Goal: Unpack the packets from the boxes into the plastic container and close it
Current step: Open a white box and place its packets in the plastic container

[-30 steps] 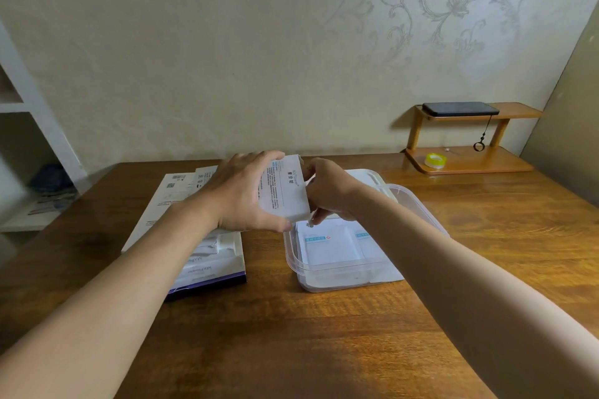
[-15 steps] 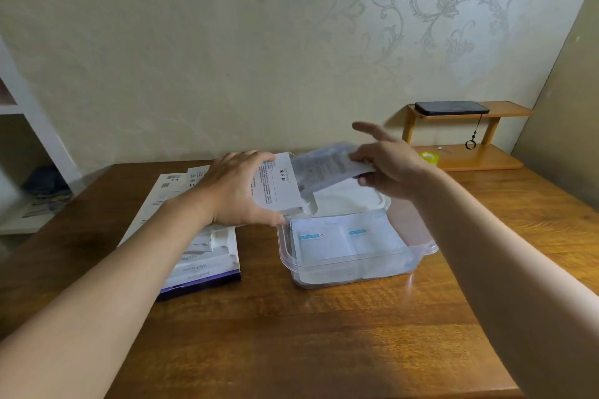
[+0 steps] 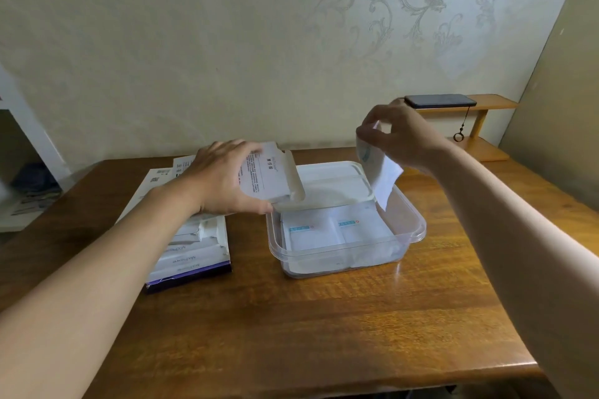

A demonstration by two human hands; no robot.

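Note:
A clear plastic container (image 3: 408, 240) sits open on the wooden table, with two white packets (image 3: 327, 230) lying flat inside. Its white lid (image 3: 330, 183) lies behind it. My left hand (image 3: 220, 181) grips a small white box (image 3: 269, 176) with its end flap open, held just left of the container's far corner. My right hand (image 3: 398, 136) pinches the top of a white packet (image 3: 379, 178) that hangs down over the container's right rear part.
Flattened white boxes (image 3: 191, 246) are stacked left of the container, under my left forearm. A small wooden shelf (image 3: 479, 126) at the back right carries a dark phone (image 3: 440, 101). A white shelving unit (image 3: 19, 126) stands at the far left.
My right hand pulled the packet out of the box, lifted it up and to the right, and now lets it hang over the container. The left hand kept holding the box.

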